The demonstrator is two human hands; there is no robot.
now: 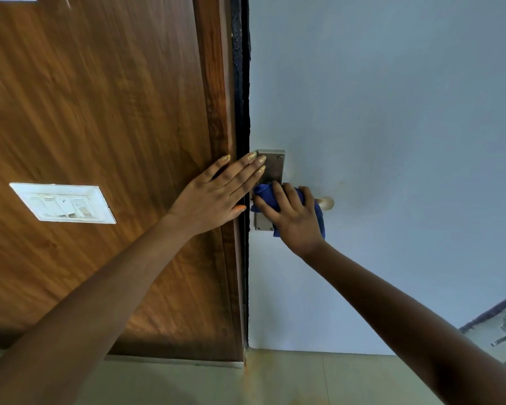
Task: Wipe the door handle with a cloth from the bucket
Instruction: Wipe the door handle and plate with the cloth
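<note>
A metal door handle plate (273, 168) is fixed near the left edge of a pale blue door (392, 112). My right hand (294, 217) presses a bunched blue cloth (268, 194) over the lever, whose rounded end (326, 203) sticks out to the right of the hand. My left hand (219, 194) lies flat with fingers spread across the wooden frame and the door's edge, its fingertips touching the top of the plate. The lower end of the plate shows under the cloth. No bucket is in view.
A brown wooden panel (100, 127) fills the left side, with a white switch plate (63, 203) mounted on it. A dark gap (241, 83) runs between panel and door. Pale floor tiles (275, 381) lie below. Something grey with a dark rim (500, 325) shows at the right edge.
</note>
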